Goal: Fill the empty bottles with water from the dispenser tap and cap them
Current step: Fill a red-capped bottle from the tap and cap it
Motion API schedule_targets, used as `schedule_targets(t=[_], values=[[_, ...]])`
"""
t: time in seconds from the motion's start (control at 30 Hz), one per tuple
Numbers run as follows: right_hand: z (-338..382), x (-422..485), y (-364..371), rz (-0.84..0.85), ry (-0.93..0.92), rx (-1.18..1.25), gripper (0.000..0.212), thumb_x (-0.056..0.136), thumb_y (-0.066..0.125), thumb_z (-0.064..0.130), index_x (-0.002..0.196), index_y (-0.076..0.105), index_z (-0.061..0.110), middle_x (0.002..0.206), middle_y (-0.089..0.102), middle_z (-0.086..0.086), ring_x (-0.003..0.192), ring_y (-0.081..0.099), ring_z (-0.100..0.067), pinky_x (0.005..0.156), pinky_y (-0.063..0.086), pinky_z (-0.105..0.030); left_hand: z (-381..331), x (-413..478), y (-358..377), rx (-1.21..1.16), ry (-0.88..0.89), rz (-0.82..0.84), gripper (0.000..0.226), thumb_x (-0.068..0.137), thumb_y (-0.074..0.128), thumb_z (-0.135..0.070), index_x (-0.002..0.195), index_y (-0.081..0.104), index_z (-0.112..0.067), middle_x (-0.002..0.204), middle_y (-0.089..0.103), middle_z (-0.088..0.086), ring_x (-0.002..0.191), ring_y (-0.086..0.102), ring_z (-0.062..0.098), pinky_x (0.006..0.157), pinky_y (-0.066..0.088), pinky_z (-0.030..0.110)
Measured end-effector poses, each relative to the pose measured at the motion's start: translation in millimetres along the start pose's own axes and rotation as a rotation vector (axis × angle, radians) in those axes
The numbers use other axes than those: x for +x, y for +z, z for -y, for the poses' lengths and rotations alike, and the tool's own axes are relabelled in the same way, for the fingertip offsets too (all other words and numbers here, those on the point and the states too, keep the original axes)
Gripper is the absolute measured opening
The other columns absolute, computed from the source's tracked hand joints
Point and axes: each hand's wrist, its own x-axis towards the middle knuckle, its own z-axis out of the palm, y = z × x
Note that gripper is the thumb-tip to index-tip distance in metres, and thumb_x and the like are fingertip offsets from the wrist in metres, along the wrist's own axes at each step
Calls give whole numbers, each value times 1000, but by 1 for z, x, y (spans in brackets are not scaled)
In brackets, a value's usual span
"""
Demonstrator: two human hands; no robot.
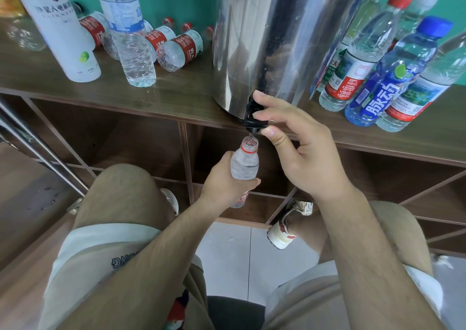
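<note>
One uncapped bottle [245, 162] is held under the tap [253, 113] of the dispenser [277, 40].
The bottle is gripped around its middle by the left hand [224, 186] and kept upright, its open mouth just below the black spout, in front of the desk [106, 87] edge. A thin stream of water is seen between spout and mouth. The tap is grasped by the right hand [307, 153], with the fingers [269, 101] curled over its top and the thumb pressed beneath. The steel dispenser is set at the desk's front edge. To its left, a white bottle [63, 32] and a clear bottle [133, 42] are stood upright, with several red-labelled bottles [181, 48] laid on their sides behind them. To its right, capped bottles are grouped closely, among them a blue-capped bottle [385, 82] and a red-capped bottle [358, 60].
</note>
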Motion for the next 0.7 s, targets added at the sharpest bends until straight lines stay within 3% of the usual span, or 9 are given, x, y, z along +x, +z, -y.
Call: schedule_targets(t=[0.17, 0.7], values=[[0, 0, 0, -3, -8, -14, 23, 106, 58, 4, 126, 68, 7, 149, 59, -2, 138, 55, -12, 106, 47, -22, 0, 0, -1, -19, -7, 9, 61, 80, 88, -39, 128, 53, -24, 115, 67, -5, 104, 68, 19, 98, 58, 39], [-2, 0, 1, -22, -26, -41, 23, 107, 57, 8, 126, 68, 11, 149, 60, 2, 134, 59, -13, 106, 48, -26, -3, -2, -2, -37, -22, 7, 62, 78, 89, -38, 128, 54, -25, 115, 67, -6, 104, 67, 18, 98, 58, 40]])
